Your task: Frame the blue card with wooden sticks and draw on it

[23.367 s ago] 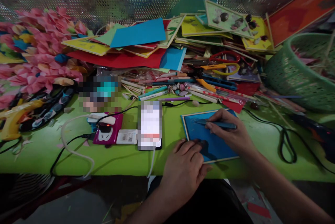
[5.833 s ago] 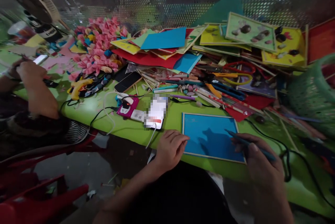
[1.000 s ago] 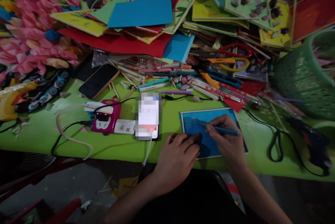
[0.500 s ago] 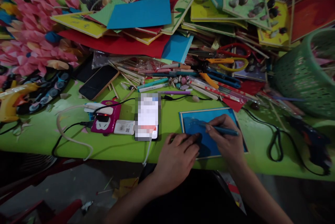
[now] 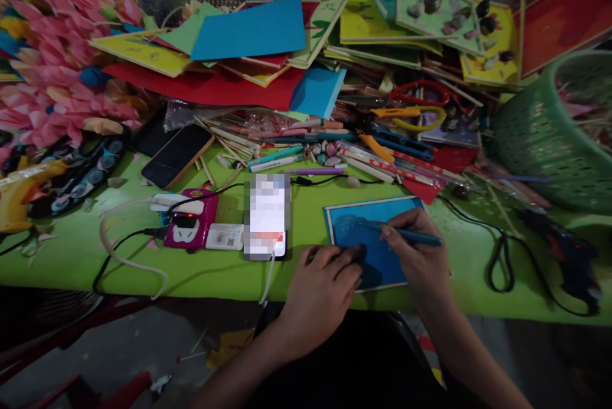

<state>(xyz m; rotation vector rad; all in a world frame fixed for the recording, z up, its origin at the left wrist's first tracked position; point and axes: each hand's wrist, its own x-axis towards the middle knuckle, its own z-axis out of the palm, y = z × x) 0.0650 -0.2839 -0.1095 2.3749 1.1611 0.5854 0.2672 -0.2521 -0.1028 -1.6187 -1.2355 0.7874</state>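
Note:
A blue card (image 5: 382,264) edged with thin wooden sticks lies flat on the green table. My right hand (image 5: 421,250) pinches a blue pen (image 5: 417,236) over the card, its tip pointing left near faint pale marks in the upper left part. Across the card's lower left edge rests my left hand (image 5: 327,281), palm down with the fingers loosely extended. It hides that corner of the card. Left of this hand, a lit phone (image 5: 265,218) lies with a white cable at its lower end.
Behind the card are pens, sticks, pebbles, yellow-handled scissors (image 5: 421,117) and stacked coloured panels. A green basket (image 5: 526,135) and a glue gun (image 5: 568,262) with a looped cord sit right. To the left are a purple power strip (image 5: 196,230), a dark phone (image 5: 178,155) and pink paper flowers (image 5: 62,46).
My right hand and the pen have shifted slightly rightward over the card. My left hand stays on the card's edge. The whole view has moved a little.

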